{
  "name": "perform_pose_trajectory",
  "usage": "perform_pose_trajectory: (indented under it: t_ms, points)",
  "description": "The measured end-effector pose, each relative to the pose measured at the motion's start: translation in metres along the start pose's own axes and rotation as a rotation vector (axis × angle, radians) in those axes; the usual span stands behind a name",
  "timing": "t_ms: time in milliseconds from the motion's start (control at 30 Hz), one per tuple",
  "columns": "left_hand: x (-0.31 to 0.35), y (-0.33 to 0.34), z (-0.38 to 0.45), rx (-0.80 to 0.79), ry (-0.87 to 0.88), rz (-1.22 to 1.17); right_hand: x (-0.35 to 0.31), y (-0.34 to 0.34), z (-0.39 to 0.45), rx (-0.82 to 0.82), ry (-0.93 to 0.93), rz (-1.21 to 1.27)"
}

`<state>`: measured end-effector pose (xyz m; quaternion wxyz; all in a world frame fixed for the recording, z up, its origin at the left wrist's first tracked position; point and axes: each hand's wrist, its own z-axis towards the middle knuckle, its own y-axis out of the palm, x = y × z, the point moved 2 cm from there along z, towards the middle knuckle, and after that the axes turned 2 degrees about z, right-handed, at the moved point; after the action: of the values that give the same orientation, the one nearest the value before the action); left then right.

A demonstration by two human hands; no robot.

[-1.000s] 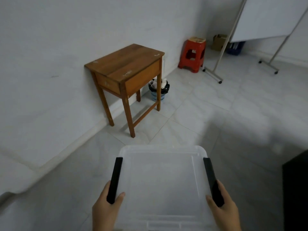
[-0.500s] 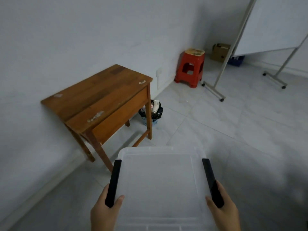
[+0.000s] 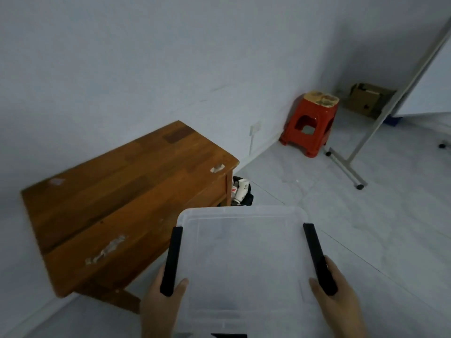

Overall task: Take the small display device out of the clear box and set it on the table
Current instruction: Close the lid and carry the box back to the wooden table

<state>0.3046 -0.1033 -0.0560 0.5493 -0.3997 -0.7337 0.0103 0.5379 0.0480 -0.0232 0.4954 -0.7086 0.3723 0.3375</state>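
Note:
I hold a clear plastic box (image 3: 244,259) with a frosted lid and two black side latches, in front of me at the bottom of the view. My left hand (image 3: 159,303) grips its left side by the black latch, and my right hand (image 3: 339,296) grips the right side by the other latch. The box's far left corner hangs over the near right edge of the wooden table (image 3: 117,198), which stands against the wall at left. The lid is on, and the display device inside is not visible.
A small bin with paper cups (image 3: 241,191) sits on the floor beyond the table's right end. A red plastic stool (image 3: 310,125) stands by the wall, a cardboard box (image 3: 366,100) in the corner, and a wheeled whiteboard stand (image 3: 349,164) at right.
The table has come much closer and larger in view as I walked toward it with the box. Both hands keep the same grip on the box.

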Motion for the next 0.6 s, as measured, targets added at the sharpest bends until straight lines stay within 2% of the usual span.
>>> perform_pose_trajectory:
  t_ms: [133, 300, 433, 600]
  points:
    - [0.07, 0.009, 0.063, 0.045, 0.099, -0.081, -0.07, 0.014, 0.072, 0.037, -0.113, 0.007]
    - [0.133, -0.003, 0.128, 0.131, 0.123, -0.136, -0.146, 0.051, 0.143, 0.001, -0.216, 0.022]
    - [0.157, -0.032, 0.171, 0.261, 0.082, -0.12, -0.199, 0.117, 0.197, -0.151, -0.269, -0.026]
    - [0.166, -0.081, 0.215, 0.444, 0.012, -0.2, -0.258, 0.227, 0.251, -0.419, -0.363, -0.105]
